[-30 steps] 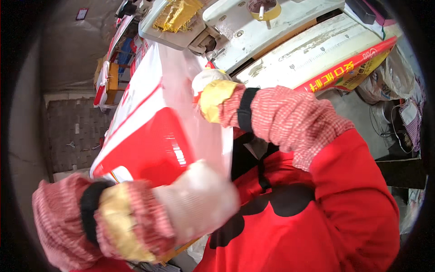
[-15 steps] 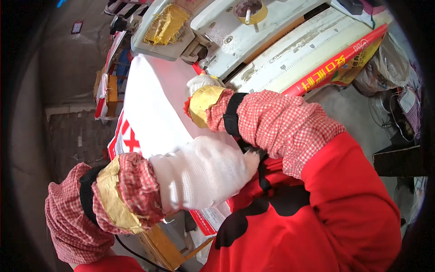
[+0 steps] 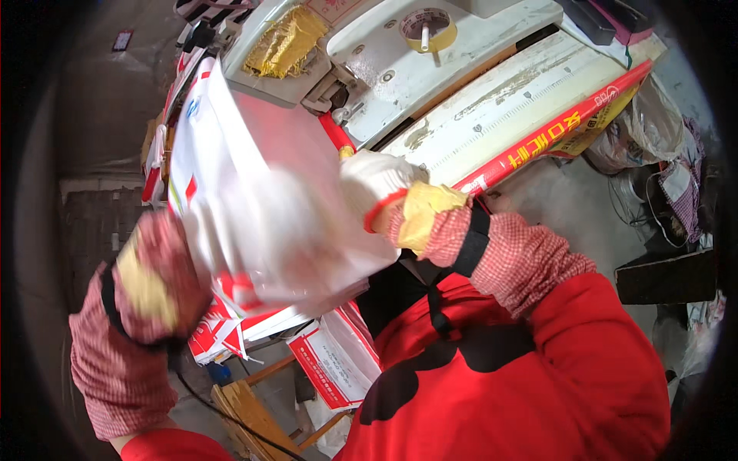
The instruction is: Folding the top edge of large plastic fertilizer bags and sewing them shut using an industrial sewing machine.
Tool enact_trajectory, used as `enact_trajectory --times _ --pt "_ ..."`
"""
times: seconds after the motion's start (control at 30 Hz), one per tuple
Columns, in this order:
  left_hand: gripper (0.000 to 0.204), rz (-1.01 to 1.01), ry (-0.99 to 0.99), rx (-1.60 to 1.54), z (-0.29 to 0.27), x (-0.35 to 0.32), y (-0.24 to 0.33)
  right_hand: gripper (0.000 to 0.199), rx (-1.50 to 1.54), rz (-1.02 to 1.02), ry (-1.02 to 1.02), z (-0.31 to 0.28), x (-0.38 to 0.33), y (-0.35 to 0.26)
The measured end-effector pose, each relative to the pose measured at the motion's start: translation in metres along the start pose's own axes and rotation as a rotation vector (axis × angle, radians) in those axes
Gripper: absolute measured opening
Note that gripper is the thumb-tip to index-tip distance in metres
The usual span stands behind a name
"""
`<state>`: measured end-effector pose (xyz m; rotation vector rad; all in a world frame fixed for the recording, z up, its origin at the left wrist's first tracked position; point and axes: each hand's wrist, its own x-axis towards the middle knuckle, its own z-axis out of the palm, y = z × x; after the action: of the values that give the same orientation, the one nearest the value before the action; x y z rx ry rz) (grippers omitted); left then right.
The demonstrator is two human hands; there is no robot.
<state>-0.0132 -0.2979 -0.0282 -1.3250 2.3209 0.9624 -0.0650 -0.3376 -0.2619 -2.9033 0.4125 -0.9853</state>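
Gloved hands on a white plastic bag [image 3: 261, 207], held up at the middle of the view in front of the person's chest.

Right hand [image 3: 377, 188], in a white glove with a yellowed cuff, pinches the bag's edge at 3 o'clock, fingers closed on it. Left hand [image 3: 165, 265], blurred, sits against the bag's lower edge at 8 o'clock; whether its fingers clamp the film cannot be told. At 12 o'clock stands a grey-white machine [image 3: 400, 69]; at 6 o'clock, under the bag, lie red-and-white printed sacks [image 3: 330, 361].
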Motion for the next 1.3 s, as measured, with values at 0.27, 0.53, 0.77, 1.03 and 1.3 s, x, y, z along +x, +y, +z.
enact_trajectory --times 0.27,0.53,0.77,1.03,1.3 --pt "0.007 -0.363 -0.035 0.145 0.035 0.038 0.019 0.023 0.598 0.333 -0.46 -0.013 0.054 0.016" --pt "0.015 -0.966 0.643 -0.197 0.07 -0.003 -0.124 0.028 2.022 0.818 -0.534 -0.015 0.069 0.007" --pt "0.002 -0.597 0.317 0.583 0.078 -0.088 -0.043 0.072 0.445 -0.076 -0.32 -0.04 0.085 -0.029" --pt "0.027 -1.1 1.323 0.973 0.165 -0.269 0.15 0.022 0.613 -0.362 -0.581 -0.083 0.11 -0.175" --pt "0.049 -1.019 3.16 -0.694 0.573 -0.313 0.31 0.053 1.277 -0.869 -1.171 -0.143 -0.039 -0.254"
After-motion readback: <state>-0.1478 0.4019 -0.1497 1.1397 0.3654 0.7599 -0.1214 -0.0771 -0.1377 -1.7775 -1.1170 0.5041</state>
